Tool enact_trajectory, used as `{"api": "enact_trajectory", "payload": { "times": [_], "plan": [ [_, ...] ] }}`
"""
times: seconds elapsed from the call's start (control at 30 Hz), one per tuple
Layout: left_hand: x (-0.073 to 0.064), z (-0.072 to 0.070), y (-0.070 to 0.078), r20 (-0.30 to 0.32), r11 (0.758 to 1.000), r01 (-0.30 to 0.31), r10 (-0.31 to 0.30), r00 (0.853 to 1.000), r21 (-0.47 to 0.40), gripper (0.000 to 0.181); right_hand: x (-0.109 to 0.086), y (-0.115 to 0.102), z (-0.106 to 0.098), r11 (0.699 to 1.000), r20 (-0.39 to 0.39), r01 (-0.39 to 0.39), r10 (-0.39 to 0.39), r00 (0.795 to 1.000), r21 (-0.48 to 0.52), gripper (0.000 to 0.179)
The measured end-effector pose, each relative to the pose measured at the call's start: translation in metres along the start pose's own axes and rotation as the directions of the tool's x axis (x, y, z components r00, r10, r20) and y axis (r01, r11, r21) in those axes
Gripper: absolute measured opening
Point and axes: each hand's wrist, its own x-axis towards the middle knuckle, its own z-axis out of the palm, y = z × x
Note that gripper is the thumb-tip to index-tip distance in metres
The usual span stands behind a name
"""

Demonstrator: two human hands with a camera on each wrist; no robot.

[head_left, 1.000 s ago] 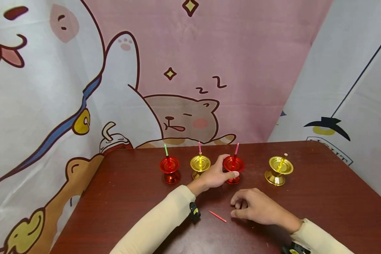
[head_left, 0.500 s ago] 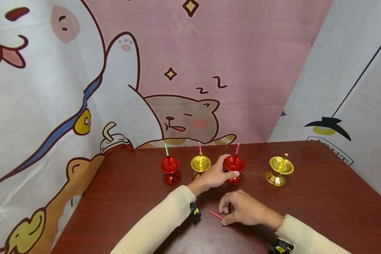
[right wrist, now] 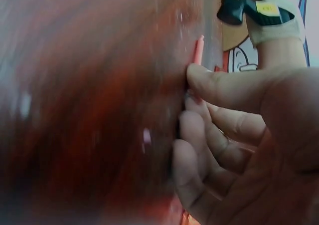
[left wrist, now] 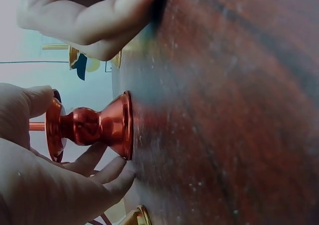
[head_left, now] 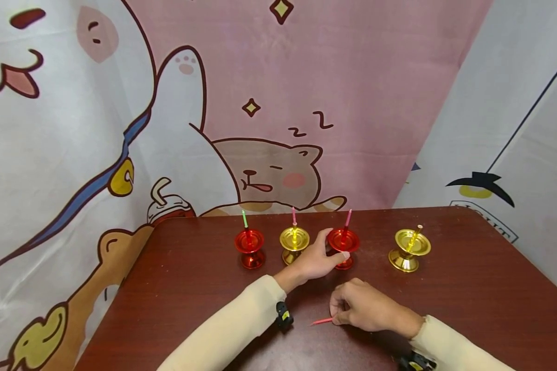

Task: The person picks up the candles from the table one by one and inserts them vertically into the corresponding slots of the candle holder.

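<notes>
My left hand [head_left: 316, 260] grips a red metal candle holder [head_left: 344, 240], thumb at the dish rim and fingers round the far side. A pink candle [head_left: 348, 219] stands in that holder. In the left wrist view the holder's stem and base [left wrist: 87, 126] show between thumb and fingers, its base on the table. Closer to the person, my right hand [head_left: 366, 307] pinches a thin pinkish-red candle [head_left: 322, 321] by one end, low over the tabletop. Thumb and fingertips hide that end; in the right wrist view the candle's tip [right wrist: 199, 50] sticks out past the thumb.
Left of the left hand stand a gold holder [head_left: 294, 239] with a pink candle and a red holder [head_left: 249, 241] with a green candle. Another gold holder [head_left: 409, 244] stands at right. A printed curtain [head_left: 376, 103] hangs behind the brown table [head_left: 185, 304].
My right hand has moved left to the loose candle and taken it between thumb and fingers; the candle has turned. The left hand keeps its hold on the red holder.
</notes>
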Motion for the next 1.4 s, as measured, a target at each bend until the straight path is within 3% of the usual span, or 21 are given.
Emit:
{"api": "enact_trajectory", "payload": {
  "times": [0.27, 0.6, 0.77, 1.0, 1.17, 1.27, 1.4],
  "plan": [
    [-0.01, -0.002, 0.001, 0.004, 1.0, 0.014, -0.014, 1.0, 0.024, 0.076, -0.02, 0.013, -0.02, 0.996, 0.052, 0.027, -0.023, 0.998, -0.081, 0.03],
    [-0.028, 0.001, 0.008, 0.062, 0.999, 0.037, -0.037, 0.997, -0.005, 0.077, -0.052, 0.032, -0.042, 0.991, 0.102, -0.066, 0.078, 0.992, -0.119, 0.032],
    [-0.037, 0.006, 0.013, 0.097, 0.999, 0.052, -0.051, 0.994, -0.006, 0.072, -0.071, 0.048, -0.054, 0.987, 0.072, -0.109, 0.118, 0.99, -0.122, 0.033],
    [-0.043, 0.013, 0.018, 0.175, 0.994, 0.088, -0.075, 0.982, -0.068, 0.061, -0.096, 0.067, -0.078, 0.966, -0.018, -0.222, 0.222, 0.975, -0.128, 0.032],
    [-0.039, 0.022, 0.018, 0.222, 0.99, 0.083, -0.055, 0.974, -0.117, 0.058, -0.109, 0.084, -0.095, 0.94, -0.151, -0.286, 0.261, 0.954, -0.186, 0.034],
    [-0.035, 0.027, 0.02, 0.231, 0.991, 0.073, -0.045, 0.972, -0.114, 0.057, -0.115, 0.094, -0.101, 0.92, -0.262, -0.332, 0.275, 0.925, -0.206, 0.032],
    [-0.027, 0.034, 0.024, 0.242, 0.992, 0.063, -0.034, 0.97, -0.112, 0.057, -0.119, 0.105, -0.105, 0.902, -0.412, -0.375, 0.265, 0.872, -0.213, 0.03]
  ]
}}
